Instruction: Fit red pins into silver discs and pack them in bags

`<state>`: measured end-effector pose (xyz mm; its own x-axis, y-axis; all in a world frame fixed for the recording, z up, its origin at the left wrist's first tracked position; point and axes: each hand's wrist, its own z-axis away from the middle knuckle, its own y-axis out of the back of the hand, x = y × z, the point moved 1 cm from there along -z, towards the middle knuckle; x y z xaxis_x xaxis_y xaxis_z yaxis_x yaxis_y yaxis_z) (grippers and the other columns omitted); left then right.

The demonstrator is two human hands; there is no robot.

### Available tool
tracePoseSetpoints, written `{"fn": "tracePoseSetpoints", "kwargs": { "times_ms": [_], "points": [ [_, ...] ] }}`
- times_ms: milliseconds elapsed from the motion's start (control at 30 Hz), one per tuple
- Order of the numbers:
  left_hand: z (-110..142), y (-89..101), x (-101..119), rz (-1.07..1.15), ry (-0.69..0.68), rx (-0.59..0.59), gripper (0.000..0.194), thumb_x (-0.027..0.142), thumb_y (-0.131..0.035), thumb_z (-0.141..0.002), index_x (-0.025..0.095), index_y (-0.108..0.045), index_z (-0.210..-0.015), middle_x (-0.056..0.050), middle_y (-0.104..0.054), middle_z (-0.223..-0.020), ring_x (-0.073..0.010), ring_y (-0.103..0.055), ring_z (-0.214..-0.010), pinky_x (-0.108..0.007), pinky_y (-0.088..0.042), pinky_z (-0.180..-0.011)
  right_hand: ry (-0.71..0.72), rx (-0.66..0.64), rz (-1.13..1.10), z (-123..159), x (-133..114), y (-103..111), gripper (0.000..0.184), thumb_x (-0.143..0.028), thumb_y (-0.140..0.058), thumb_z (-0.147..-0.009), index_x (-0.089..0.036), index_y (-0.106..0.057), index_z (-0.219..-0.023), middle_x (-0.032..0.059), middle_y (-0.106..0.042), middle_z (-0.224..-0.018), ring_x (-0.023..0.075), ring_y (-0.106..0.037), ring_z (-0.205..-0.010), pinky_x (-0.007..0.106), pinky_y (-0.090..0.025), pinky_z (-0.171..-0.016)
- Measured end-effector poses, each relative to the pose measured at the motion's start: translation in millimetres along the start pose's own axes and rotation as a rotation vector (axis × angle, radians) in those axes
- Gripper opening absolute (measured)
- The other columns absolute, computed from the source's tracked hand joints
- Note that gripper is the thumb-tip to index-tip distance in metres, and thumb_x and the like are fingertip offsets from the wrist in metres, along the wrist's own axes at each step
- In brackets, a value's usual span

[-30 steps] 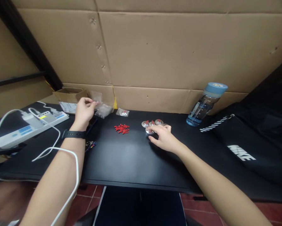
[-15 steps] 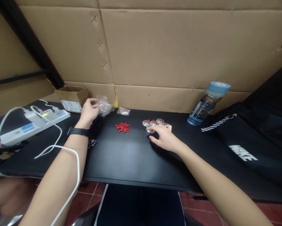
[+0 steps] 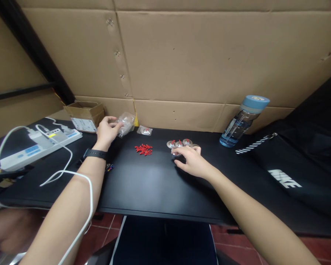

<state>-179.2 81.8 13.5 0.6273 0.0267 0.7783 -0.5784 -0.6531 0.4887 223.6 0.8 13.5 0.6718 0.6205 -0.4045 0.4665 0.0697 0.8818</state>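
Left hand at the wrappers, right hand over the discs

On the smooth black table (image 3: 146, 191), the left hand (image 3: 107, 129) reaches to crumpled, clear plastic wrappers (image 3: 126, 123) at the far left. Its fingers are bent and touch the near side of the pile; whether its grip is closed on any plastic, I cannot tell. The right hand (image 3: 191, 160) lies over shiny, round metal discs (image 3: 171, 144) right of the middle, grip partly open, fingertips on the nearest disc and thumb spread towards the near side. The discs sit close together, with red loops at their centres.

Between the hands lies a loose tangle of thin red cords (image 3: 143, 149); beyond it is a flat, clear packet (image 3: 145, 130). A creased cardboard box (image 3: 84, 112) stands left of the wrappers, a clear bottle (image 3: 234, 127) with a blue lid at the far right.

Compared with a second ago, the left hand is further right and the wrappers are bunched higher; the right hand holds its place.
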Motion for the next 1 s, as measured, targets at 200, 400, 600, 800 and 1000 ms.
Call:
{"fn": "tracePoseSetpoints", "kwargs": {
  "times_ms": [200, 400, 600, 800, 1000],
  "points": [
    [1.5, 0.4, 0.7, -0.191, 0.015, -0.049, 0.032, 0.050, -0.069, -0.088, 0.024, -0.074, -0.106, -0.009, -0.082, -0.108, -0.0313, -0.073, -0.112, -0.044, -0.048, -0.098, 0.011, -0.009, 0.020, 0.4, -0.6, 0.0, 0.027, -0.025, -0.069, -0.093, -0.028, -0.068, -0.121, 0.0078, -0.076, -0.127, 0.0320, -0.067, -0.118, 0.051, -0.032, -0.100],
    [5.6, -2.4, 7.9, -0.355, 0.020, -0.096, 0.037, 0.056, -0.059, -0.092, 0.025, -0.078, -0.101, -0.013, -0.080, -0.119, -0.0416, -0.067, -0.124, -0.057, -0.038, -0.106, 0.013, -0.036, 0.012, -0.3, -0.4, 0.0, 0.025, -0.026, -0.068, -0.094, -0.028, -0.069, -0.119, 0.0081, -0.076, -0.128, 0.0335, -0.066, -0.121, 0.053, -0.031, -0.102],
    [6.8, -2.5, 10.3, -0.410, -0.017, -0.129, 0.042, 0.057, -0.050, -0.095, 0.026, -0.078, -0.090, -0.011, -0.082, -0.108, -0.0418, -0.068, -0.117, -0.056, -0.034, -0.108, 0.003, -0.061, 0.009, -0.3, -0.9, 0.3, 0.023, -0.026, -0.068, -0.094, -0.027, -0.069, -0.117, 0.0079, -0.076, -0.127, 0.0325, -0.065, -0.122, 0.054, -0.030, -0.103],
    [7.2, -4.0, 7.4, -0.359, -0.069, -0.068, 0.035, 0.052, -0.053, -0.097, 0.026, -0.075, -0.089, -0.010, -0.081, -0.093, -0.0403, -0.069, -0.111, -0.057, -0.030, -0.109, 0.015, -0.069, 0.013, 0.8, -1.0, 0.0, 0.023, -0.028, -0.067, -0.095, -0.028, -0.069, -0.118, 0.0080, -0.075, -0.129, 0.0331, -0.064, -0.125, 0.054, -0.028, -0.104],
    [3.7, 7.6, 7.8, -0.308, -0.064, 0.107, 0.029, 0.043, -0.044, -0.105, 0.024, -0.066, -0.101, -0.012, -0.078, -0.099, -0.0384, -0.067, -0.112, -0.055, -0.031, -0.109, 0.023, -0.064, 0.023, 1.0, 0.4, 1.7, 0.023, -0.028, -0.067, -0.095, -0.027, -0.070, -0.118, 0.0092, -0.076, -0.127, 0.0335, -0.064, -0.124, 0.052, -0.030, -0.103]
  ]
}}
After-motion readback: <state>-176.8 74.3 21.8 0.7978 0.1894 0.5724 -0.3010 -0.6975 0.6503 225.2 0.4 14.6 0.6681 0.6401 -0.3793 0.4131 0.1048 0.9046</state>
